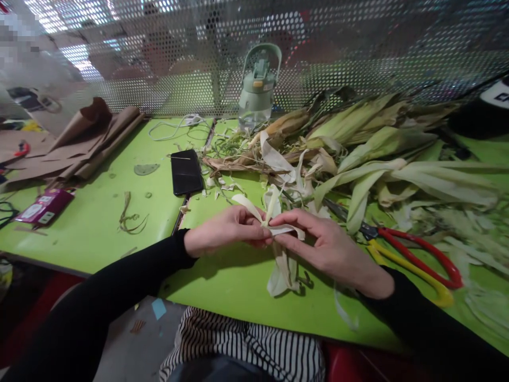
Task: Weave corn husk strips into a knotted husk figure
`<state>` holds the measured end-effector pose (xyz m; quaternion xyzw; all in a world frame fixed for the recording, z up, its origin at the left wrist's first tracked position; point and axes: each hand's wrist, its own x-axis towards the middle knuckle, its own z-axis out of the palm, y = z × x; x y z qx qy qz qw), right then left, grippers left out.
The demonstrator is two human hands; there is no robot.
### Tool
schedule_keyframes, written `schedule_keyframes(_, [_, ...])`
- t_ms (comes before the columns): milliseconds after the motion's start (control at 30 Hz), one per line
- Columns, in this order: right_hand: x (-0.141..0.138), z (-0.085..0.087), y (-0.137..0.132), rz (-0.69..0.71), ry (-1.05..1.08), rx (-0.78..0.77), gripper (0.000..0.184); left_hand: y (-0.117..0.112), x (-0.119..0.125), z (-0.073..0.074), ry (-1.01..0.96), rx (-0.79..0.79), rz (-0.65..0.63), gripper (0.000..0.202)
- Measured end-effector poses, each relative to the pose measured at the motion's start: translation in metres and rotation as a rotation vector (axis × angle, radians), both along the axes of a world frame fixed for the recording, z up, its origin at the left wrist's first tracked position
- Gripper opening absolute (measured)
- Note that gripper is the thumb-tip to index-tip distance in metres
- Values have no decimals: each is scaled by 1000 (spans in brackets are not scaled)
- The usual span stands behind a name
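Pale corn husk strips [272,204] fan out from a pinched centre between my two hands, just above the green table. My left hand [230,229] grips the husk at that centre with thumb and fingers. From the other side, my right hand [318,241] pinches a strip that loops over its fingers. Below them, a wider husk piece [283,273] hangs down toward the table. Scissors [413,260] with one red and one yellow handle lie right of my right hand, their blades partly under husk leaves.
A heap of corn husks [374,143] fills the back right. A green water bottle [257,90] stands by the perforated screen [167,63]. A black phone [186,172], white cable [178,127], brown paper [95,143] and purple packet [45,207] lie leftward on the green table [99,233].
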<state>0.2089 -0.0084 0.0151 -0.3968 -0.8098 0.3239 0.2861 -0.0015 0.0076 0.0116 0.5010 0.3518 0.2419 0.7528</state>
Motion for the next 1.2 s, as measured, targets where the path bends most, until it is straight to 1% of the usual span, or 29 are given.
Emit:
schedule_keyframes(67, [2, 1, 1, 22, -10, 50, 11, 1, -1, 1, 2, -16, -30, 31])
schedule_keyframes(133, [2, 1, 1, 23, -8, 59, 12, 1, -1, 2, -10, -36, -39, 30])
schedule_keyframes(200, [2, 1, 0, 4, -2, 5, 16, 0, -1, 2, -32, -50, -41, 31])
schedule_keyframes(300, [0, -3, -1, 24, 49, -163, 21, -3, 1, 2, -48, -28, -44, 34])
schedule_keyframes(367, [-1, -8, -3, -3, 134, -260, 20, -4, 3, 1, -52, -6, 12, 36])
schedule_keyframes(433, [-3, -15, -5, -91, 192, -304, 26, -5, 6, -2, -73, 0, 140, 35])
schedule_keyframes(467, [-4, -17, -7, -142, 191, -292, 28, -5, 7, -4, -89, 1, 217, 33])
schedule_keyframes(500, [-5, -19, -8, -183, 162, -249, 28, -4, 9, -6, -103, 1, 287, 30])
schedule_keyframes(533, [-6, -21, -9, -204, 110, -168, 24, -4, 10, -8, -111, 2, 336, 27])
schedule_keyframes(567, [-7, -21, -10, -206, 45, -42, 19, -3, 11, -10, -113, 6, 366, 24])
schedule_keyframes(600, [-8, -21, -11, -190, -25, 121, 15, -2, 12, -12, -108, 18, 377, 21])
schedule_keyframes(633, [-8, -20, -12, -162, -93, 306, 12, -2, 13, -14, -96, 36, 369, 18])
schedule_keyframes(700, [-9, -18, -13, -102, -214, 653, 9, -2, 13, -17, -51, 95, 314, 16])
schedule_keyframes(733, [-10, -17, -13, -86, -258, 778, 10, -2, 12, -18, -16, 137, 271, 15])
schedule_keyframes(767, [-10, -16, -13, -84, -292, 856, 12, -3, 11, -19, 33, 188, 225, 14])
schedule_keyframes(833, [-10, -15, -12, -105, -321, 897, 15, -6, 9, -18, 154, 318, 132, 15])
schedule_keyframes(900, [-11, -16, -12, -125, -319, 854, 11, -10, 6, -15, 260, 443, 62, 17])
schedule_keyframes(967, [-11, -17, -12, -138, -316, 802, 6, -13, 4, -13, 302, 493, 27, 15])
schedule_keyframes(1067, [-11, -19, -11, -147, -282, 752, 5, -15, 4, -11, 278, 457, 20, 17])
schedule_keyframes(1200, [-9, -21, -9, -222, -134, 741, 16, -14, 8, -14, 101, 326, 87, 23])
